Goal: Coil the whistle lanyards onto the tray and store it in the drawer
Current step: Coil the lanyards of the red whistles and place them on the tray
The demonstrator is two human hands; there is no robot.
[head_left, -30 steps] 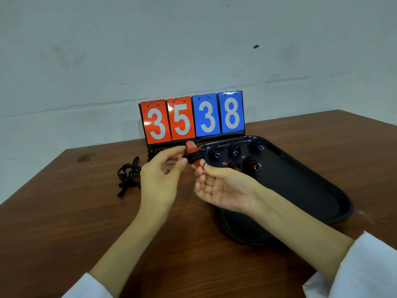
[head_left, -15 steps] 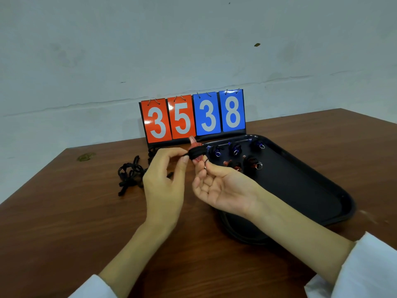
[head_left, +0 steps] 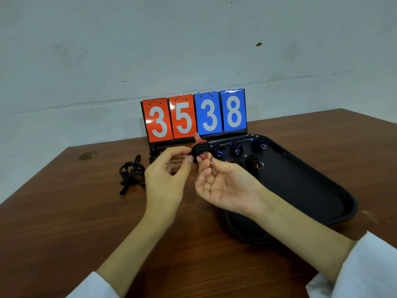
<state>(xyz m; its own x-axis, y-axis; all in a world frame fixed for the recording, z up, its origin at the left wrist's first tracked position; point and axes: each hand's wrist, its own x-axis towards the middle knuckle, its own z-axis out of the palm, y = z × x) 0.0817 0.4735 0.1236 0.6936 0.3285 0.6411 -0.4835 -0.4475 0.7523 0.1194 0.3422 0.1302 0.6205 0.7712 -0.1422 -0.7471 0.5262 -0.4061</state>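
Note:
A red whistle (head_left: pixel 198 141) with its black lanyard wound around it is held in the air between both hands, just left of the tray. My left hand (head_left: pixel 166 179) pinches the black coil from the left. My right hand (head_left: pixel 225 186), palm up, pinches the whistle's lower end by its metal ring. The black tray (head_left: pixel 311 190) lies on the right of the table and holds several coiled whistles (head_left: pixel 236 148) near its far edge, blue ones behind and red ones in front. A loose tangled black lanyard (head_left: pixel 131 174) lies on the table to the left.
A flip scoreboard (head_left: pixel 194 117) reading 3538 stands at the back of the brown wooden table (head_left: pixel 86 222), against a pale wall. A small dark lanyard heap (head_left: pixel 155 152) lies at the scoreboard's foot. A round brass fitting (head_left: pixel 87 155) sits near the table's far left corner.
Both hands have risen slightly with the red whistle. My left fingers shifted around the black coil, which looks wound tighter on the whistle.

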